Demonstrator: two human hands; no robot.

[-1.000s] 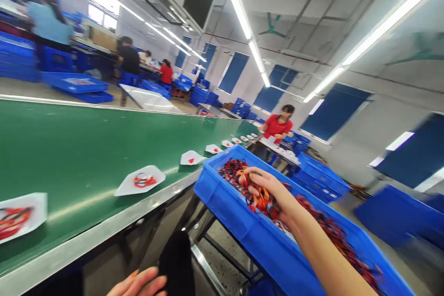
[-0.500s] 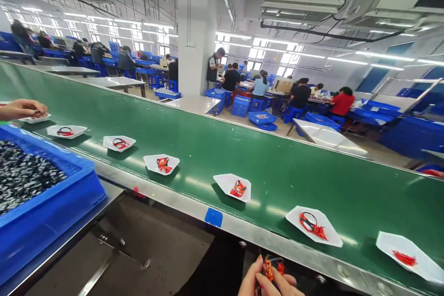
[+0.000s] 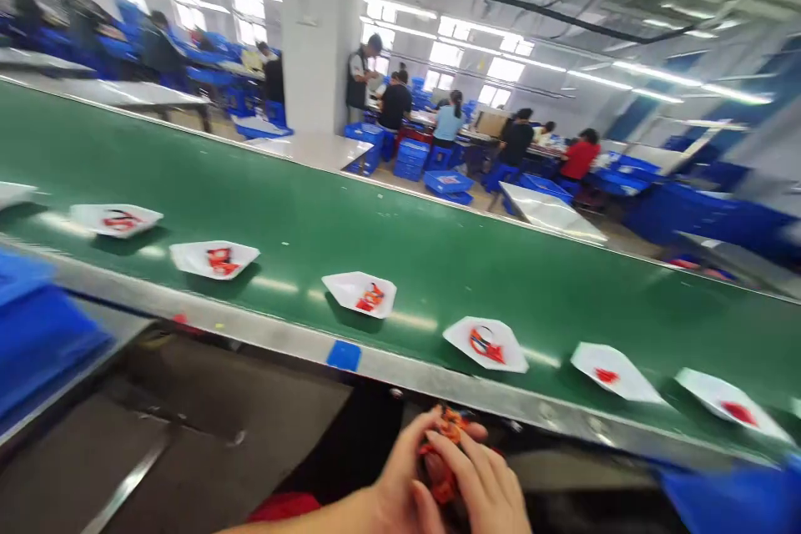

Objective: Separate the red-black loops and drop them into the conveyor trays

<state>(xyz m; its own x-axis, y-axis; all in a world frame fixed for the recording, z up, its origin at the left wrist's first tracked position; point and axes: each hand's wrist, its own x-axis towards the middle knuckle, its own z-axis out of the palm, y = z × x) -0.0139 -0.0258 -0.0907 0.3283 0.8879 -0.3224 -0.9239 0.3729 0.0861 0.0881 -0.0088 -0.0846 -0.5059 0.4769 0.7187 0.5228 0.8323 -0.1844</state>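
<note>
My left hand and my right hand are together at the bottom middle, below the near edge of the conveyor. Between them is a small bundle of red and orange wires, with some dark parts at its top. Fingers of both hands curl round the bundle and hide much of it. Beyond them on the green belt stands a row of white trays. One tray holds a loop of red and black wire; another tray, farther right, holds a small red heap.
A metal rail edges the belt, with blue tape on it. At left is a blurred blue bin; something blue is at lower right. Several people work at tables behind the belt, near a pillar.
My view has swung right and down, and both hands show more fully round the wires. Trays sit slightly farther left relative to the tape. Another person's hand at left has left the view.
</note>
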